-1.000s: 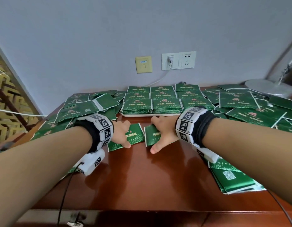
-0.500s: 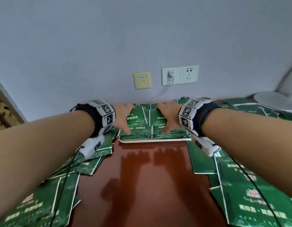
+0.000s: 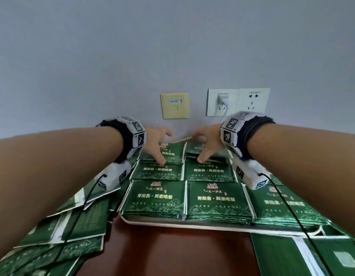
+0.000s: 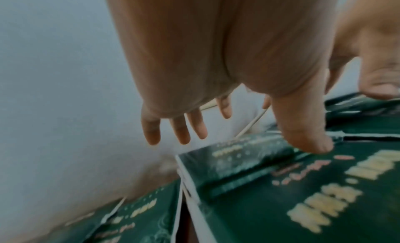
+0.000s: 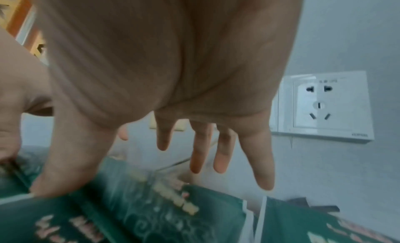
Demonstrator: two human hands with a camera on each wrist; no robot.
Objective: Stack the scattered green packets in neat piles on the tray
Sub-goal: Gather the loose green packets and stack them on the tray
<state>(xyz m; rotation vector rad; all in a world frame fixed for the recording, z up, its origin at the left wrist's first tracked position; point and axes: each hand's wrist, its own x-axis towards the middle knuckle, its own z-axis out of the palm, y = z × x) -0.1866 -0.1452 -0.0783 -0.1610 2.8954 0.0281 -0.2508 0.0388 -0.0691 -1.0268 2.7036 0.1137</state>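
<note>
Head view: both hands, left hand [image 3: 155, 144] and right hand [image 3: 207, 145], fingers spread, thumbs pressing green packets [image 3: 170, 154] onto the far piles on the tray [image 3: 192, 224]. Left wrist view: thumb touches packet. Right wrist view: likewise. Placement step; next, probably fetch scattered packets [image 3: 73, 226] left of the tray.

Soft even daylight, glare on polished wood, fisheye edges, blurred wrist views
</note>
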